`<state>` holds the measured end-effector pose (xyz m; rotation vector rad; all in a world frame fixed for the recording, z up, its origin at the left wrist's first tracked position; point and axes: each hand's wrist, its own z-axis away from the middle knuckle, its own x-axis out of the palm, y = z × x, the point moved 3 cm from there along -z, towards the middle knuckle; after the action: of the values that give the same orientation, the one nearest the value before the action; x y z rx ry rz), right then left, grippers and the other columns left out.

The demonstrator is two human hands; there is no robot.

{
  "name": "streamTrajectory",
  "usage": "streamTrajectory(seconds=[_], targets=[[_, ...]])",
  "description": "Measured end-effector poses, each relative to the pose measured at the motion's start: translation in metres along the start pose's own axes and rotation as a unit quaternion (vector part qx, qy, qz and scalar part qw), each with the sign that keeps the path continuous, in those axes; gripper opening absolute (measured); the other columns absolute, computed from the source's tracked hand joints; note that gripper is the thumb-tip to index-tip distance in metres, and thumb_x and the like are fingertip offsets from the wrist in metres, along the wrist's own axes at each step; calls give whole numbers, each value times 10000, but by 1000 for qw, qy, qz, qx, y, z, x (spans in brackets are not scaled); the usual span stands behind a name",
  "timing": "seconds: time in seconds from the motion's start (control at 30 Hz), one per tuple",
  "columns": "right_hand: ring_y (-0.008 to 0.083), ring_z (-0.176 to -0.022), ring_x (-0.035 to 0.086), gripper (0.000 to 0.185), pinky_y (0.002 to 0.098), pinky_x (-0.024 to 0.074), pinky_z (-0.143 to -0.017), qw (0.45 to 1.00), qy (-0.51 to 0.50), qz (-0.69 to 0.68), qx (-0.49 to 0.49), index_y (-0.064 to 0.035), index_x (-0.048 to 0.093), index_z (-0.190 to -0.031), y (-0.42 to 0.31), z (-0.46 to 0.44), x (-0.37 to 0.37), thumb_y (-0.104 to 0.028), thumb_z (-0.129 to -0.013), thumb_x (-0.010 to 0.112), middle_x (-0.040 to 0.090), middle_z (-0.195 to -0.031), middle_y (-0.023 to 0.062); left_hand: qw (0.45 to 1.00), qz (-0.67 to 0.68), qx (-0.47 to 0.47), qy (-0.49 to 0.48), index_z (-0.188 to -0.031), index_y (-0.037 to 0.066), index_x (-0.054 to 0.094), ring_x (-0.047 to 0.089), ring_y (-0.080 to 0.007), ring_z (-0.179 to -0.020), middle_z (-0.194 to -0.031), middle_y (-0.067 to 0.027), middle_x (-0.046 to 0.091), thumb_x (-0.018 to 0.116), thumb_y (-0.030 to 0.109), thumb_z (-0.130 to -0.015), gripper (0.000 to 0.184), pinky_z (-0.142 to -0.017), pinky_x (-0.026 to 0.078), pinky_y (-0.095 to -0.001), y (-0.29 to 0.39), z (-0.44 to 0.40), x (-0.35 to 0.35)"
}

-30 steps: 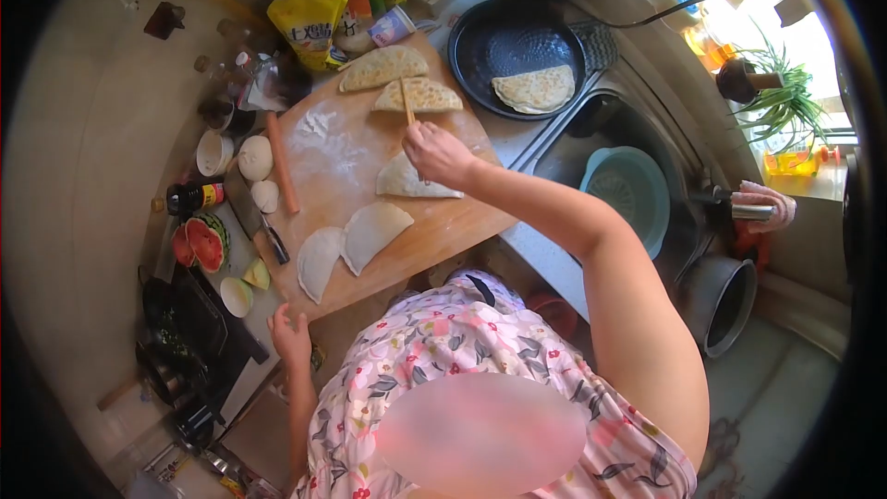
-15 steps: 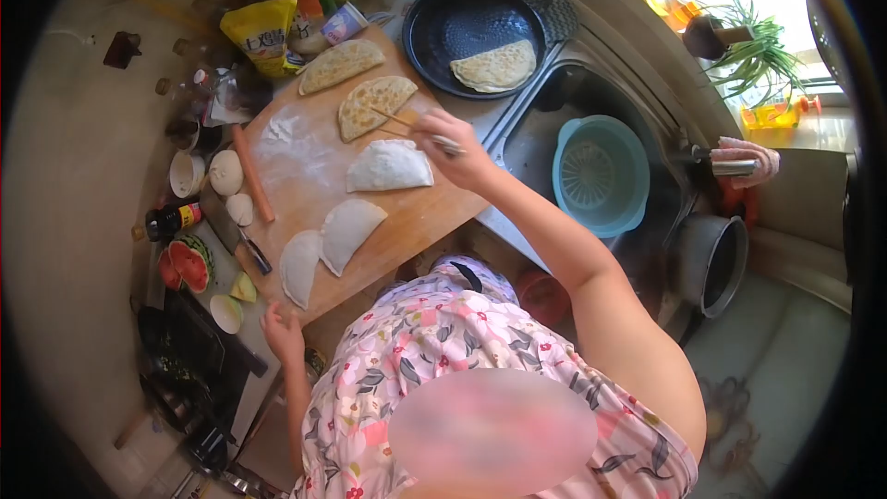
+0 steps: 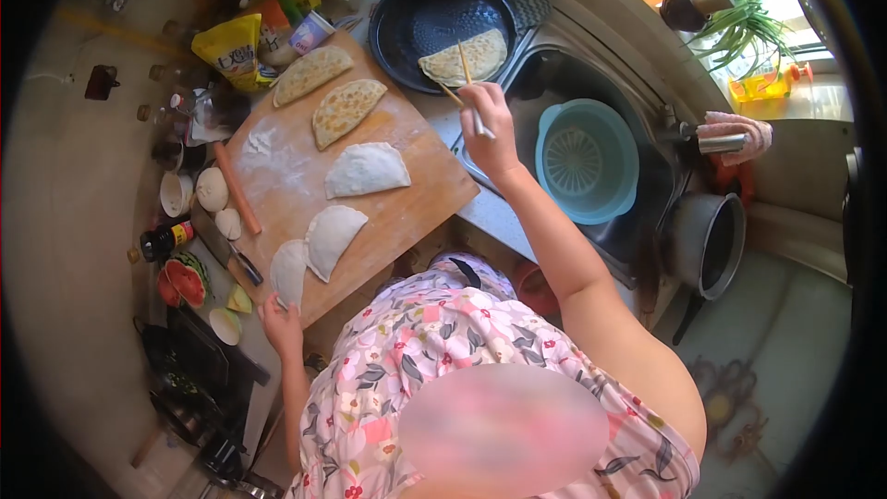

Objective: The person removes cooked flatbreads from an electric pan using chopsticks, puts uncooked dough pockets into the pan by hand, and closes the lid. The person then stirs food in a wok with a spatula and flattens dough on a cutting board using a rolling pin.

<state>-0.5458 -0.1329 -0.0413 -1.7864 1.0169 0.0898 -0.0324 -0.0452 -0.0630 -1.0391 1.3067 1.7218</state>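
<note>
Wooden chopsticks (image 3: pixel 464 60), clamped in the right hand (image 3: pixel 487 120), tips apart, at the folded flatbread (image 3: pixel 486 49) lying in the black pan (image 3: pixel 402 23); contact cannot be told. Left hand (image 3: pixel 280 322), at the near corner of the floured board (image 3: pixel 430 162), beside a pale dough half-moon (image 3: pixel 289 268); its grip cannot be told. Also on the board: two browned half-moons (image 3: pixel 347 113), two more pale half-moons (image 3: pixel 368 170); rolling pin (image 3: pixel 237 189) along its left edge

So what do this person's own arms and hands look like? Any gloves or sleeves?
No gloves: the left hand and right hand are both bare. The right arm is bare well past the elbow, the left arm as far as it shows. The loose floral garment is pale pink, with pink and red flowers and grey leaves.
</note>
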Motion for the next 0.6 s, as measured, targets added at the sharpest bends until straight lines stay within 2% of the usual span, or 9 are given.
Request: streamTrajectory(seconds=[0.07, 0.1, 0.23, 0.37, 0.5, 0.6], targets=[[375, -880, 589, 317, 396, 508, -771, 996, -82, 46, -1, -20, 547, -1101, -14, 4, -3, 5, -787, 578, 537, -1055, 191, 1000, -5, 8, 5, -1149, 41, 572, 503, -293, -830, -917, -116, 469, 702, 107, -750, 425, -777, 436, -398, -1, 1, -2], [377, -921, 608, 409, 409, 516, -765, 988, -129, 78, -13, -10, 512, -1170, -12, 11, 1, 37, -769, 578, 536, -1087, 197, 1000, -7, 11, 8, -1150, 41, 572, 503, -290, -831, -917, -115, 468, 702, 109, -752, 424, -775, 437, -398, -1, 1, -2], [377, -995, 575, 485, 402, 495, -823, 964, -213, 133, -84, 60, 476, -1194, 2, 28, 16, -5, -736, 623, 493, -1143, 226, 1000, 1, -13, 8, -1157, 52, 575, 503, -277, -832, -922, -108, 468, 700, 111, -763, 418, -762, 439, -384, -1, 10, -3], [337, -900, 554, 446, 376, 471, -817, 964, -141, 173, -148, 65, 494, -1145, 14, 15, 30, -53, -728, 598, 493, -1031, 188, 1000, -5, -5, 13, -1156, 60, 578, 504, -270, -840, -930, -106, 473, 704, 113, -767, 413, -753, 439, -367, -14, 13, 0], [342, -900, 558, 321, 396, 470, -793, 960, -151, 201, -127, 28, 501, -1042, 29, -3, 42, -48, -742, 590, 497, -993, 192, 1000, -8, -13, 12, -1154, 69, 579, 507, -269, -841, -932, -105, 478, 709, 109, -767, 410, -750, 439, -367, -7, 14, -3], [343, -905, 559, 327, 400, 471, -793, 967, -148, 173, -115, 18, 496, -1046, 18, -13, 27, -49, -742, 596, 499, -996, 189, 1000, -5, -9, 23, -1157, 77, 582, 509, -268, -832, -927, -101, 479, 712, 99, -763, 415, -745, 442, -368, -9, 16, -3]])
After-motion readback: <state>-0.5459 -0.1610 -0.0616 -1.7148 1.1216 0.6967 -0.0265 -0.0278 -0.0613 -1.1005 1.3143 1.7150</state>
